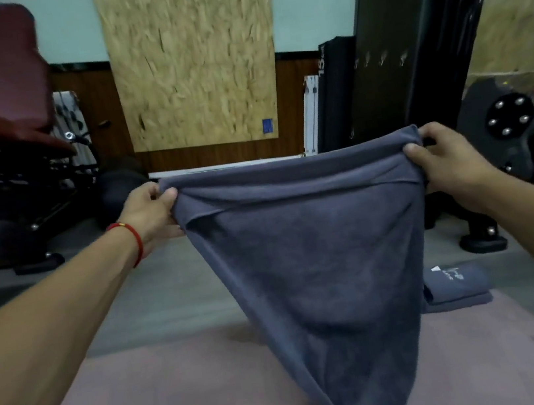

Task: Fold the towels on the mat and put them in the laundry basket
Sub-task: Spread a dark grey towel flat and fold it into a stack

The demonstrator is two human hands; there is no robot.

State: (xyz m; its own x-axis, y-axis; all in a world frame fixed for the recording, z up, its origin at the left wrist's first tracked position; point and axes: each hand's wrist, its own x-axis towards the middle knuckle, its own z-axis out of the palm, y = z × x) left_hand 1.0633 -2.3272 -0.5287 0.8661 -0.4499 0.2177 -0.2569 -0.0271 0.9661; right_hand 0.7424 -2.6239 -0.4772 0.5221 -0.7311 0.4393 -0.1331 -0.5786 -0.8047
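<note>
A grey-blue towel (320,263) hangs in the air in front of me, stretched wide between both hands, its top edge doubled over. My left hand (152,209) pinches the towel's upper left corner. My right hand (442,155) pinches the upper right corner. The towel narrows downward and its lower end touches the pink mat (150,403) near the bottom edge of the view. A second grey towel (458,284) lies folded on the mat's far right corner, partly hidden behind the hanging one. No laundry basket is in view.
A red and black gym bench machine (7,144) stands at the left. Black gym equipment (509,138) with feet on the grey floor stands at the right. A chipboard panel (192,57) leans on the far wall.
</note>
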